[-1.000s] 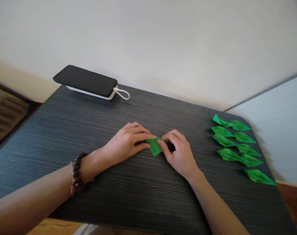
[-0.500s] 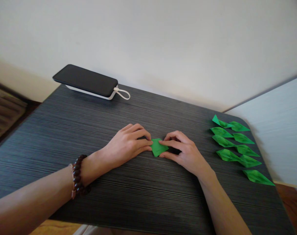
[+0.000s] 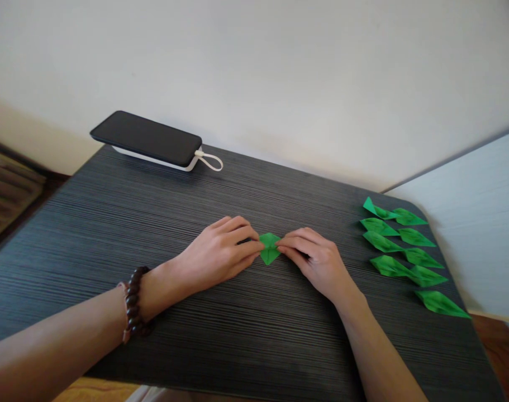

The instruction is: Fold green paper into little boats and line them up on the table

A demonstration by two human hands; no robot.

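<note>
Between my hands, over the middle of the dark table, is a small folded piece of green paper (image 3: 270,249), roughly diamond-shaped with creases across it. My left hand (image 3: 226,247) pinches its left corner between thumb and fingers. The opposite corner is pinched by my right hand (image 3: 319,257), its fingertips pressed together on the paper. Both corners are partly hidden under the fingertips. A beaded bracelet (image 3: 132,301) circles my left wrist.
Several folded green paper pieces (image 3: 390,266) lie in rows along the right side of the dark wood-grain table (image 3: 254,335). At the back left, a black phone (image 3: 147,137) rests on a white block with a short white cable (image 3: 212,161). A pale wall (image 3: 279,84) rises behind.
My right hand's fingers have closed from a spread grip into a pinch at the paper's right corner. The paper has turned slightly and now shows a more even diamond.
</note>
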